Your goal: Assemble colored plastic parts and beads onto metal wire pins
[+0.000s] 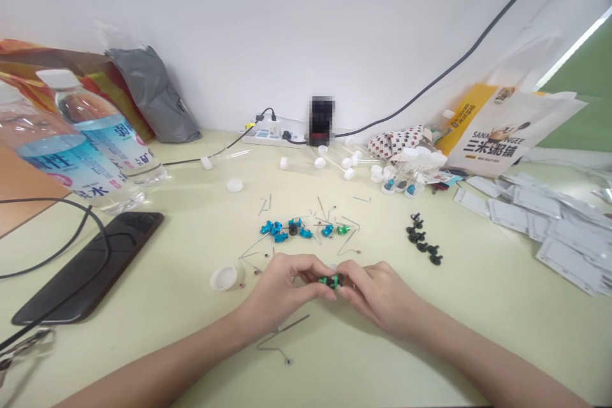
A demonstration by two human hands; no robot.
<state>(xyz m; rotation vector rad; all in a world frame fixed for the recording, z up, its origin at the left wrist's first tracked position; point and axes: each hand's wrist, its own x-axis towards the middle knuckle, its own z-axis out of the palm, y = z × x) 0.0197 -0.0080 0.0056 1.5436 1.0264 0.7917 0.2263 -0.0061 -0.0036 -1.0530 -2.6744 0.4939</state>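
Observation:
Between the fingertips of both hands is a small green and black part [329, 281]. My left hand [291, 280] pinches its green end between thumb and fingers. My right hand [377, 293] grips the black end close beside it; the fingers partly hide the piece. Behind the hands lie several small blue metal parts [280, 237] and a second green part [343, 229] among thin bent metal rods [348, 242]. A white round cap [224, 278] sits left of my left hand. Nearer to me, a bent rod [275, 348] rests between my forearms.
Several black knob-like pieces [421, 246] lie at right, with flat white packets [568, 261] beyond. Clear tubes with white caps [349, 173] and a power strip [268, 136] are at the back. A phone [90, 268], cables and water bottles [112, 127] stand or lie at left.

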